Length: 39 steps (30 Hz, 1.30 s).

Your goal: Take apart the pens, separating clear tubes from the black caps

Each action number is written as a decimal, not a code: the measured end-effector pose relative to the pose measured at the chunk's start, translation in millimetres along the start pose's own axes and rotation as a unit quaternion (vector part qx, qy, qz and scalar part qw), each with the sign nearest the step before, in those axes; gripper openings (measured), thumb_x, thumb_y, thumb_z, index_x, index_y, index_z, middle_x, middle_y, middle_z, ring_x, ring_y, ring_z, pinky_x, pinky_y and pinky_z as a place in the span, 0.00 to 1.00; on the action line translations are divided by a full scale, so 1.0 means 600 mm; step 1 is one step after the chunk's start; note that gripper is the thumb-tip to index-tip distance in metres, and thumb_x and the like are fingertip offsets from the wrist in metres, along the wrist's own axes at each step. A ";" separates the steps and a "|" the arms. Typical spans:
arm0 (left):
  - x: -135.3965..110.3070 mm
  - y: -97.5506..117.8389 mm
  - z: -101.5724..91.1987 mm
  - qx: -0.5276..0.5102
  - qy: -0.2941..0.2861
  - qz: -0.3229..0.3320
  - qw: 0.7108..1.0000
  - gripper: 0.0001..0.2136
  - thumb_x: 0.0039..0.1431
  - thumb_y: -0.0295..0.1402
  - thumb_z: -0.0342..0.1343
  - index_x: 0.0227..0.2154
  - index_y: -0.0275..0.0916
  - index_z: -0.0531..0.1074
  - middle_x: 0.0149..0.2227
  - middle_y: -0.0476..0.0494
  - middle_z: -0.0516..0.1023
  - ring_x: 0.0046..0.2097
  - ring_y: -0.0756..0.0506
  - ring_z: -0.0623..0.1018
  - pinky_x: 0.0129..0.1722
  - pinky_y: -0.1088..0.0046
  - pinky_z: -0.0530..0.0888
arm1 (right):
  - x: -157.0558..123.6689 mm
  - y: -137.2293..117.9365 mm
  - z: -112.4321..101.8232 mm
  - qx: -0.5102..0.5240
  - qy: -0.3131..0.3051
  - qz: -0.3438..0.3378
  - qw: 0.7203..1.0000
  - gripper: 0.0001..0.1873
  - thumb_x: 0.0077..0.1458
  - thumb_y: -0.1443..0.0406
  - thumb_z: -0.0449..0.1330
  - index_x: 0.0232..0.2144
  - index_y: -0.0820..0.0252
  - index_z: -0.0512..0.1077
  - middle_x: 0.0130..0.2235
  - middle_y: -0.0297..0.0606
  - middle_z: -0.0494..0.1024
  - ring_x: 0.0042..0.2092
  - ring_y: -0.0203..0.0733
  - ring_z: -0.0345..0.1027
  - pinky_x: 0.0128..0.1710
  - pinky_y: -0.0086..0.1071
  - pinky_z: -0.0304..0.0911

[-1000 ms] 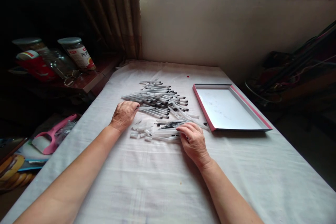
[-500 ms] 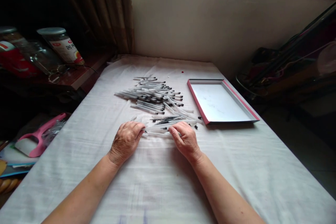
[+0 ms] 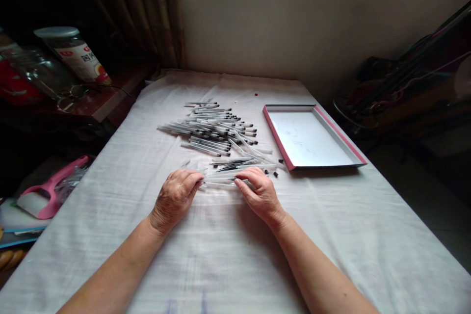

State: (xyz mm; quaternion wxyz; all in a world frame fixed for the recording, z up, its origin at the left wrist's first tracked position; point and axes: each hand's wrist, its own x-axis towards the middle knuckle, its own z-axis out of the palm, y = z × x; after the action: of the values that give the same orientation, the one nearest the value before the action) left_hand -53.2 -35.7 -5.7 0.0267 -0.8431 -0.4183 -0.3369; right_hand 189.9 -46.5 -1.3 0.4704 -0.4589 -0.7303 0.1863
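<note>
At the near side of the pens, my left hand (image 3: pixel 177 196) is closed, thumb and forefinger pinched on the end of a clear pen barrel (image 3: pixel 220 185). Facing it, my right hand (image 3: pixel 260 195) pinches a small dark pen part at the barrel's right end; fingers hide most of it. Further clear barrels lie just behind my fingertips. Beyond them are thin black refills (image 3: pixel 235 163) and a large pile of clear pens with black ends (image 3: pixel 206 127). Several small black plugs (image 3: pixel 275 173) lie by my right hand.
A shallow white box lid with pink sides (image 3: pixel 312 137) sits right of the pens on the white cloth (image 3: pixel 221 255). A tiny red piece (image 3: pixel 256 94) lies farther back. Left of the table are a lidded jar (image 3: pixel 75 54) and a pink-handled object (image 3: pixel 55 189).
The view has tipped down slightly, so the table things sit higher in frame. Both hands keep nearly the same place and pinch; the right fingertips have shifted slightly left.
</note>
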 end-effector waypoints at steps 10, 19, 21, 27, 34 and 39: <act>-0.002 -0.009 -0.007 -0.084 -0.023 -0.051 0.995 0.10 0.65 0.40 0.51 0.44 0.40 0.70 0.37 0.45 0.80 0.37 0.46 0.80 0.40 0.70 0.77 | -0.001 0.008 -0.007 -0.001 0.020 0.041 0.999 0.05 0.57 0.64 0.60 0.32 0.55 0.77 0.33 0.38 0.81 0.37 0.44 0.73 0.40 0.39 0.68; -0.007 -0.017 -0.010 -0.109 -0.039 -0.106 0.988 0.13 0.65 0.45 0.50 0.38 0.41 0.72 0.33 0.46 0.80 0.34 0.46 0.80 0.36 0.71 0.76 | -0.007 0.015 -0.006 0.039 0.038 0.091 0.994 0.06 0.56 0.63 0.61 0.32 0.55 0.78 0.34 0.39 0.81 0.37 0.44 0.74 0.41 0.38 0.70; -0.008 -0.015 -0.010 -0.118 -0.043 -0.122 0.985 0.14 0.64 0.46 0.51 0.40 0.41 0.71 0.34 0.47 0.80 0.30 0.47 0.79 0.32 0.73 0.75 | -0.007 0.016 -0.005 0.036 0.041 0.101 0.993 0.06 0.56 0.63 0.61 0.32 0.55 0.78 0.34 0.38 0.82 0.37 0.44 0.74 0.40 0.38 0.70; -0.008 -0.013 -0.010 -0.112 -0.023 -0.125 0.985 0.11 0.65 0.43 0.50 0.38 0.41 0.71 0.32 0.49 0.78 0.26 0.50 0.76 0.30 0.75 0.73 | -0.008 0.016 -0.007 0.043 0.048 0.101 0.993 0.06 0.56 0.63 0.61 0.31 0.55 0.78 0.33 0.38 0.81 0.36 0.43 0.74 0.40 0.38 0.69; -0.012 -0.014 -0.011 -0.116 -0.011 -0.138 0.984 0.14 0.63 0.45 0.54 0.44 0.41 0.70 0.33 0.49 0.78 0.24 0.51 0.74 0.29 0.76 0.73 | -0.007 0.014 -0.006 0.045 0.051 0.099 0.993 0.05 0.56 0.64 0.61 0.31 0.55 0.77 0.33 0.38 0.81 0.36 0.43 0.74 0.41 0.38 0.69; -0.011 -0.013 -0.012 -0.113 -0.016 -0.113 0.987 0.09 0.66 0.41 0.51 0.40 0.41 0.71 0.32 0.49 0.77 0.26 0.51 0.74 0.31 0.76 0.73 | -0.008 0.014 -0.005 0.049 0.049 0.097 0.993 0.05 0.56 0.64 0.61 0.31 0.56 0.77 0.32 0.37 0.81 0.36 0.43 0.74 0.41 0.38 0.69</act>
State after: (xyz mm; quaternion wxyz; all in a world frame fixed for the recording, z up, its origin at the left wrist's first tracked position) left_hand -65.6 -37.1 -6.0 -0.1141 -0.7932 -0.4704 -0.3695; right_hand 197.3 -46.8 -8.3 0.5075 -0.5129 -0.6481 0.2437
